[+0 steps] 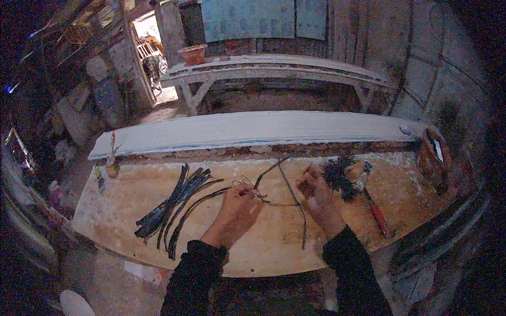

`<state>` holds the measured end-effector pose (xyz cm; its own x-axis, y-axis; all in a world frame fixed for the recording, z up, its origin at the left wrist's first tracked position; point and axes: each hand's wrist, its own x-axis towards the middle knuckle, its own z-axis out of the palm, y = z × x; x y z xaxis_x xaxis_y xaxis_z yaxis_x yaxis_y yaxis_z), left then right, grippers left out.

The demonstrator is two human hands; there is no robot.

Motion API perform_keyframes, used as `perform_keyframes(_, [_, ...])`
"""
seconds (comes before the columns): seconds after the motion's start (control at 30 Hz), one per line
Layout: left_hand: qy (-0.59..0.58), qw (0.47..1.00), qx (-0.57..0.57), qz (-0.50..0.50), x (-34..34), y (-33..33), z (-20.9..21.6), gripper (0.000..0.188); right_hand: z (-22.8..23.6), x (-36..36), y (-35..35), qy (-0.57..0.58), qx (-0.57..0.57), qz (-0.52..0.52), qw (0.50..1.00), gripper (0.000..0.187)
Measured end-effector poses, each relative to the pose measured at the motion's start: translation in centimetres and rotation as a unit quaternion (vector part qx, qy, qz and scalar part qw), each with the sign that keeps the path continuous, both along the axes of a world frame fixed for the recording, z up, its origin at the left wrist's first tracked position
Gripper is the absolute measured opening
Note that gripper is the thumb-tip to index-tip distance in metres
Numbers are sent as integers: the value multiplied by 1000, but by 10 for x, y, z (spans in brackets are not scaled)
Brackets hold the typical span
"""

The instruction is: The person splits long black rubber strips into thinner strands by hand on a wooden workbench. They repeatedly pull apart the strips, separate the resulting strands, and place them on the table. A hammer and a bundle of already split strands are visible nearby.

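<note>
My left hand (240, 208) is closed in a pinch over the middle of the wooden board. Thin loops of wire (243, 180) stick out above its fingertips, and dark narrow strips run out on both sides of it. To the right my right hand (320, 203) has its fingers curled together; what they hold, if anything, I cannot make out. Between the hands a long thin dark strip (296, 197) hangs bent across the board. Left of my left hand lies a bundle of flat, dark strips (176, 203), with a few loose curved ones beside it.
A clump of dark bristly pieces (339, 176) lies beyond my right hand, next to a red-handled tool (377, 213). A white plank (263, 128) borders the board's far side. Behind stands a long bench (274, 64) with an orange-brown bowl (193, 54).
</note>
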<state>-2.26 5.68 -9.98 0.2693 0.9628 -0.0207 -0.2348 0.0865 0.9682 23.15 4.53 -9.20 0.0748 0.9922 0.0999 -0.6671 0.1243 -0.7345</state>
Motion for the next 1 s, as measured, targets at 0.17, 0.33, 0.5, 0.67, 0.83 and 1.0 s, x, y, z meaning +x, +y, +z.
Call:
perform_keyframes(0.17, [-177, 972, -142, -68, 30, -39, 42, 10, 18, -27, -15, -205, -150, 141, 957, 16])
perform_keyframes(0.33, [-193, 964, -157, -93, 33, -38, 35, 11, 17, -37, -25, -257, -152, 143, 944, 15])
perform_keyframes(0.5, [-176, 968, -154, -89, 37, -36, 29, 10, 26, -45, -33, -278, -144, 123, 942, 14])
perform_keyframes(0.67, [-164, 972, -164, -40, 44, -41, 42, 5, 15, -49, -29, -257, -119, 106, 953, 13])
perform_keyframes(0.83, [-190, 970, -131, -72, 44, -37, 28, 6, 8, -45, -26, -260, -94, 112, 955, 11])
perform_keyframes(1.0, [-212, 966, -118, -87, 44, -36, 25, 10, 12, -47, -29, -305, -71, 76, 947, 10])
